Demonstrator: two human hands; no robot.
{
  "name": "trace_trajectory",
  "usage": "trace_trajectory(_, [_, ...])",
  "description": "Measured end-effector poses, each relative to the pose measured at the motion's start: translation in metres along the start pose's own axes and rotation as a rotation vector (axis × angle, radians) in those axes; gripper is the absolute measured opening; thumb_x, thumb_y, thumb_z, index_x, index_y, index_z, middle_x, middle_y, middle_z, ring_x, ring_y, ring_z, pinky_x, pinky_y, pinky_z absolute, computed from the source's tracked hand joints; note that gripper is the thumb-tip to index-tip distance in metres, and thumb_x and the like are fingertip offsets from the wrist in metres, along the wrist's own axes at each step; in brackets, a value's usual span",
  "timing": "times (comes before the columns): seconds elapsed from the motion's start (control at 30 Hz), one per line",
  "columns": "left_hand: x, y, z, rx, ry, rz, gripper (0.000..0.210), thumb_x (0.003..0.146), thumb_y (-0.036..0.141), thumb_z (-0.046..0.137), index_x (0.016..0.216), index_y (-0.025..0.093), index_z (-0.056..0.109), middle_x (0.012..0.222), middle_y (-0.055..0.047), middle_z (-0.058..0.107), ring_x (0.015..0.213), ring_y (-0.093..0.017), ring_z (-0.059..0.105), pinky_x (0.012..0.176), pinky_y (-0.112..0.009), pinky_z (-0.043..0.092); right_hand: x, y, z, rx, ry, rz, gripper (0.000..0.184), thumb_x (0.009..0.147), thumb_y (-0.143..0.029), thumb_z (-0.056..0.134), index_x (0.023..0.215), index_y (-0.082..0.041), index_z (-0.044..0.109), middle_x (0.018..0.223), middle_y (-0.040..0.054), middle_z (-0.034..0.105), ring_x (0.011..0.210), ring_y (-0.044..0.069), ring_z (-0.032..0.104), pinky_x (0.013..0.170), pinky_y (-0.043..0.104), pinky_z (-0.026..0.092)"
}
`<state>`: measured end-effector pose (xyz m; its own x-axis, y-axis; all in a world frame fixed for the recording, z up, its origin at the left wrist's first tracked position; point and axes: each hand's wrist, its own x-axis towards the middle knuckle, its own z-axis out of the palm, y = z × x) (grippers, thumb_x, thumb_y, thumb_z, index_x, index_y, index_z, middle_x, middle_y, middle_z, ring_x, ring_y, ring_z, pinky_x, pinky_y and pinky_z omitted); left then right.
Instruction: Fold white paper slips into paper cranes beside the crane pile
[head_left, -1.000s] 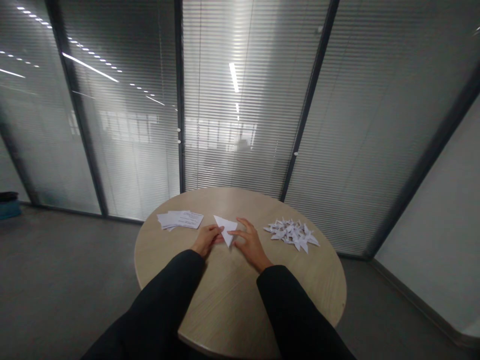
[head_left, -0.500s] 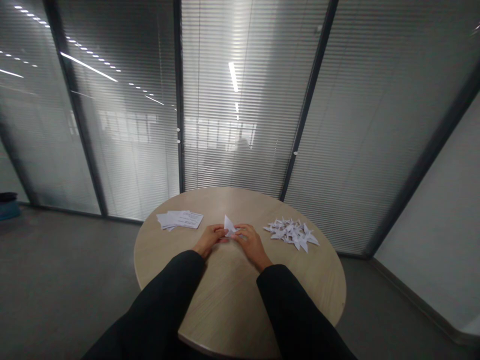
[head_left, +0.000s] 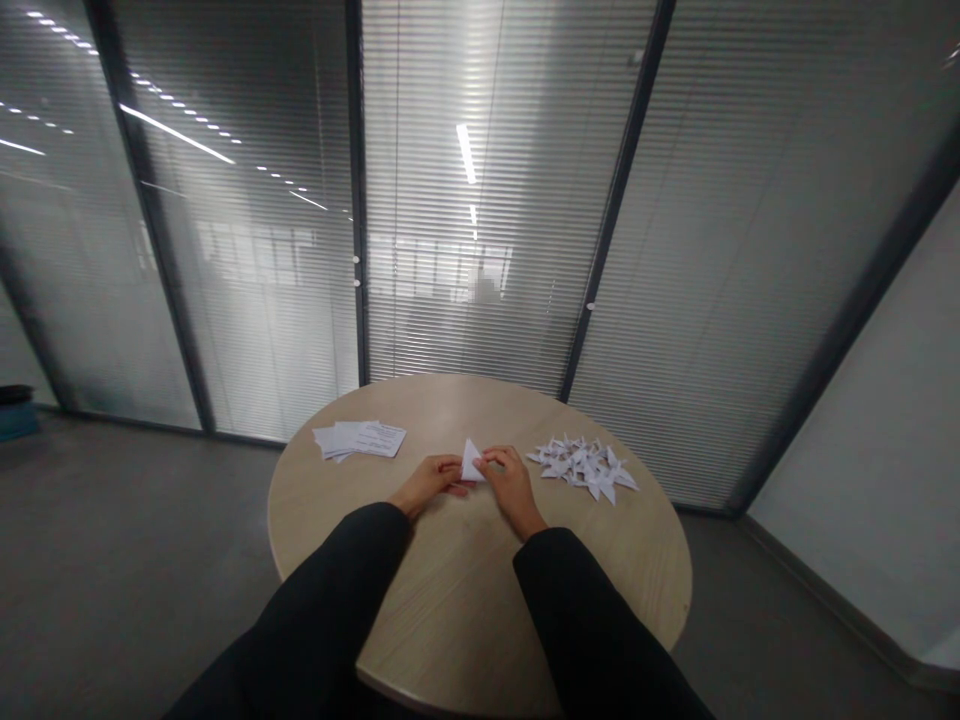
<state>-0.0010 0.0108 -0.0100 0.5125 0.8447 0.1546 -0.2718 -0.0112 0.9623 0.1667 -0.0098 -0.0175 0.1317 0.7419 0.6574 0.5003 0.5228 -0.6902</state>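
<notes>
The folded white paper (head_left: pixel 470 463) is located near the middle of the round table (head_left: pixel 457 590), between the person's two hands, with one point directed away from the wearer. The right hand (head_left: pixel 514 487) pinches its right side between thumb and fingers. The left hand (head_left: pixel 430 482) meets the left edge with its fingertips; from here I cannot tell whether they close on it. Flat sheets (head_left: pixel 364 440) lie to the left, and a pile of pointed paper pieces (head_left: pixel 583 466) to the right. Handling, as judged: very light, thin, stiffer along its folds, easily creased or torn. Recommended hold: a light pinch at the folded edges, keeping pressure off the sharp tip.
</notes>
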Motion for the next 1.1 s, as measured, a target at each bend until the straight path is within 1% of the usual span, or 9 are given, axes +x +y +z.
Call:
trace_trajectory(0.1, [0.0,0.0,0.001,0.013,-0.017,0.003,0.038,0.06,0.037,0.079,0.086,0.011,0.072,0.089,-0.014,0.07,0.077,-0.022,0.066,0.069,-0.032,0.053,0.0,0.0,-0.001,-0.009,-0.014,0.024,0.025,0.079,-0.044,0.06,0.074,-0.02,0.065,0.087,0.0063,0.06,0.087,0.02,0.057,0.082,0.034,0.043])
trace_trajectory(0.17, [-0.001,0.001,0.003,0.031,-0.002,0.025,0.042,0.065,0.047,0.074,0.085,0.01,0.072,0.086,-0.014,0.069,0.078,-0.023,0.066,0.068,-0.033,0.054,0.0,-0.002,-0.001,-0.007,-0.025,0.034,0.025,0.079,-0.044,0.059,0.073,-0.02,0.064,0.086,0.006,0.06,0.086,0.02,0.057,0.081,0.033,0.043])
trace_trajectory(0.23, [-0.002,0.003,0.005,0.055,0.009,0.042,0.046,0.067,0.052,0.071,0.084,0.01,0.072,0.085,-0.014,0.069,0.08,-0.024,0.065,0.067,-0.033,0.054,0.0,-0.003,-0.001,0.002,-0.033,0.036,0.025,0.079,-0.044,0.059,0.072,-0.02,0.064,0.085,0.0058,0.059,0.085,0.02,0.057,0.08,0.033,0.043])
trace_trajectory(0.4, [-0.002,0.005,0.005,0.133,-0.035,0.064,0.047,0.059,0.044,0.079,0.09,0.009,0.07,0.089,-0.014,0.069,0.08,-0.023,0.066,0.066,-0.029,0.052,0.0,-0.005,-0.001,0.006,-0.039,0.043,0.024,0.077,-0.042,0.06,0.071,-0.02,0.064,0.083,0.0057,0.06,0.084,0.02,0.057,0.079,0.033,0.043])
trace_trajectory(0.63, [0.002,-0.001,0.0,0.251,-0.049,0.116,0.049,0.063,0.05,0.074,0.089,0.008,0.068,0.082,-0.012,0.069,0.074,-0.02,0.065,0.063,-0.028,0.05,0.001,-0.006,0.0,0.004,-0.027,0.036,0.022,0.074,-0.042,0.062,0.069,-0.02,0.064,0.081,0.0045,0.061,0.082,0.02,0.058,0.078,0.033,0.045])
trace_trajectory(0.73, [0.003,-0.003,0.0,0.308,-0.053,0.129,0.05,0.065,0.051,0.072,0.091,0.008,0.067,0.082,-0.011,0.069,0.071,-0.018,0.064,0.063,-0.027,0.049,0.0,-0.007,0.001,0.08,0.0,0.09,0.024,0.072,-0.042,0.065,0.078,-0.02,0.063,0.085,0.0046,0.063,0.083,0.02,0.06,0.079,0.034,0.046])
trace_trajectory(0.83, [0.002,-0.005,0.001,0.358,-0.074,0.121,0.051,0.065,0.052,0.071,0.091,0.009,0.067,0.078,-0.009,0.068,0.065,-0.016,0.063,0.062,-0.027,0.049,0.0,-0.008,0.001,0.17,0.002,0.145,0.031,0.069,-0.043,0.067,0.089,-0.02,0.063,0.087,0.0055,0.066,0.083,0.021,0.062,0.077,0.034,0.048])
trace_trajectory(0.93, [0.0,-0.004,0.004,0.403,-0.085,0.11,0.048,0.065,0.05,0.071,0.091,0.009,0.066,0.075,-0.007,0.068,0.06,-0.014,0.061,0.06,-0.026,0.048,0.0,-0.01,0.001,0.187,-0.028,0.156,0.029,0.07,-0.045,0.067,0.083,-0.019,0.066,0.085,0.0064,0.068,0.082,0.021,0.063,0.075,0.033,0.048])
trace_trajectory(1.1, [-0.004,0.002,0.007,0.439,-0.088,0.123,0.041,0.067,0.046,0.07,0.086,0.009,0.066,0.074,-0.007,0.068,0.059,-0.013,0.06,0.06,-0.025,0.047,0.001,-0.013,0.0,0.244,-0.041,0.189,0.03,0.068,-0.046,0.069,0.077,-0.018,0.068,0.084,0.0077,0.071,0.08,0.023,0.064,0.074,0.034,0.049])
